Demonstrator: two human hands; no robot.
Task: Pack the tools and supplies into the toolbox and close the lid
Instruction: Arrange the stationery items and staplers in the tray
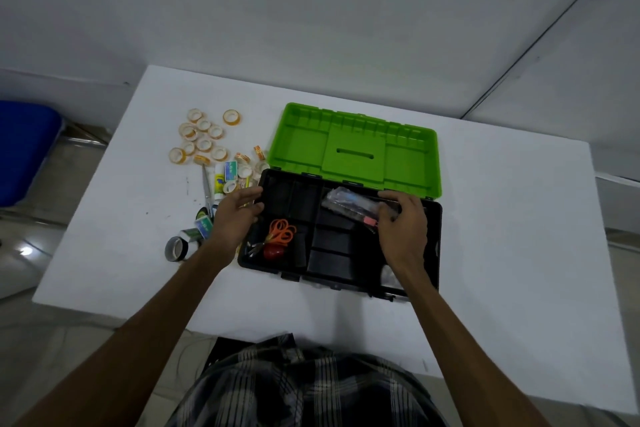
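**Two hands at the open toolbox, most supplies still outside**

Two risks were noted. The clear plastic packet of small parts [349, 206], if left proud of its compartment in the black plastic toolbox tray [433, 236], would in my judgement foul the bright green hinged lid [353, 146] on closing. The many small rolls of clear tape [202, 137], scattered on the white table [502, 218] left of the box, could roll off the edge if swept carelessly.

The right hand [401, 229] was over the rear right of the tray, fingers curled on the packet's end in a light pinch. The left hand [235, 215] rested at the tray's left rim, fingers half extended and loosely spread; it appeared to hold nothing, though its palm was hidden. Both forearms reached forward from the body.

The orange-handled scissors [282, 232] and a red rounded object [275, 251] lay in the front left compartment. The grey roll of tape [176, 248] and metal scissors [206, 189] remained on the table.
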